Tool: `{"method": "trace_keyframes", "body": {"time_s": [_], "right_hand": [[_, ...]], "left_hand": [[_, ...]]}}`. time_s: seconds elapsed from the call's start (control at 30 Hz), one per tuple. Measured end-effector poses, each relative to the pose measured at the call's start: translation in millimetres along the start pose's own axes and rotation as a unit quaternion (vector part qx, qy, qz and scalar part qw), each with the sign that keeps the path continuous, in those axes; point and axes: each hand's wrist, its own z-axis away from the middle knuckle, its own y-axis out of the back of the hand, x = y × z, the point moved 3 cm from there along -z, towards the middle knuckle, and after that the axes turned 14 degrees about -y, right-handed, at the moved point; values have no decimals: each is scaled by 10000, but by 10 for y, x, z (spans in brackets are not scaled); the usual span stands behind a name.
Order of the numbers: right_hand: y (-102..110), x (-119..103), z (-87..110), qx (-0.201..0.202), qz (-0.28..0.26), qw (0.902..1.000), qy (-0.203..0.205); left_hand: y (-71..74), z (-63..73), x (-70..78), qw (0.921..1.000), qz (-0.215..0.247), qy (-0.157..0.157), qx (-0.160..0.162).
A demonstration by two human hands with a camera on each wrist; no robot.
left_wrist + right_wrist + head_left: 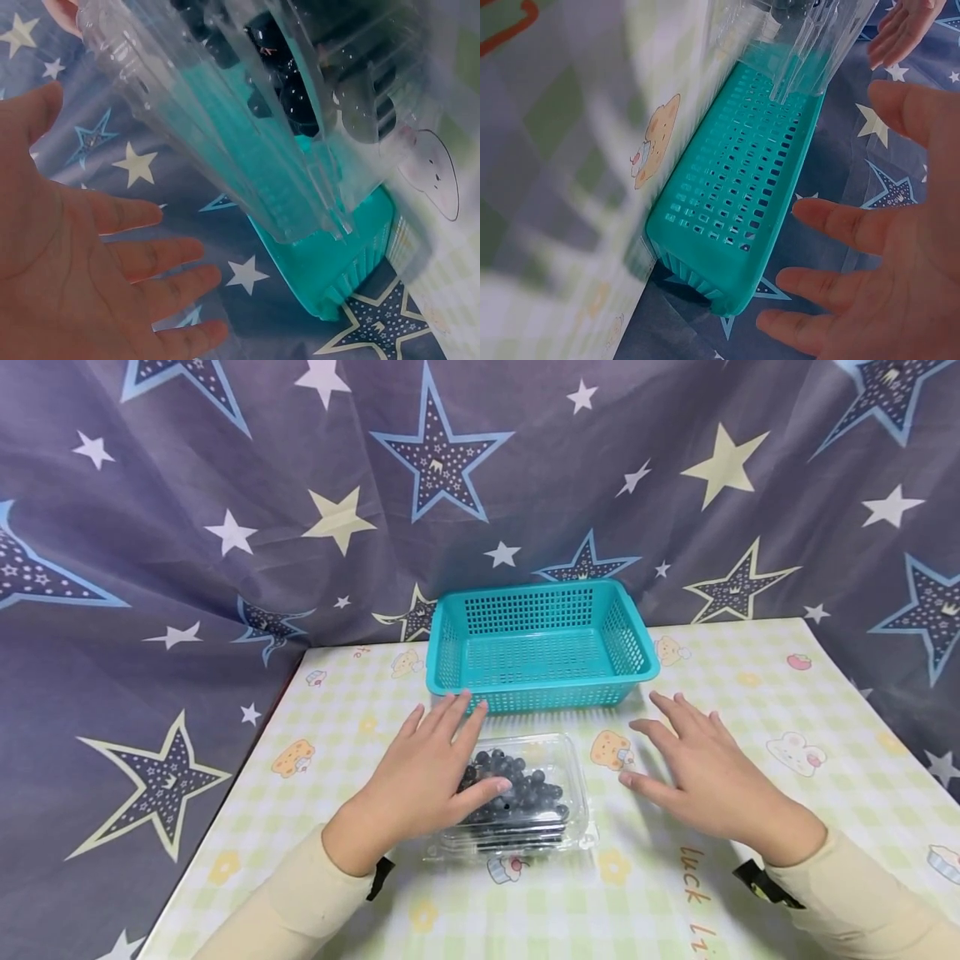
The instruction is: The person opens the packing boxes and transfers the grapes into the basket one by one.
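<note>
A clear plastic clamshell box (573,789) with dark blueberries (536,789) inside lies on the table, in front of a teal plastic basket (547,693). My left hand (423,768) hovers over the box's left side with its fingers spread, overlapping it in the head view. In the left wrist view the palm faces the box with nothing held. My right hand (701,768) is to the right of the box, fingers apart and gently bent, holding nothing. Seen from the right wrist, the basket (727,180) stands behind the box (817,45).
A checked tablecloth (300,827) with cartoon prints covers the table. Behind the table hangs a dark curtain (270,468) with star patterns, close to the basket's back. Black straps (765,885) sit at both wrists.
</note>
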Motion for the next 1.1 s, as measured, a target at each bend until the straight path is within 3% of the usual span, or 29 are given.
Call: {"method": "trace_keyframes", "body": {"time_s": [0.63,1.1], "right_hand": [[-143,-57,10,-218,-131,9997,55],[-225,-66,66,-209,-419,9986,246]], "left_hand": [[-82,-24,85,9995,269,3,147],[-134,-16,217,9997,160,-166,-32]]}}
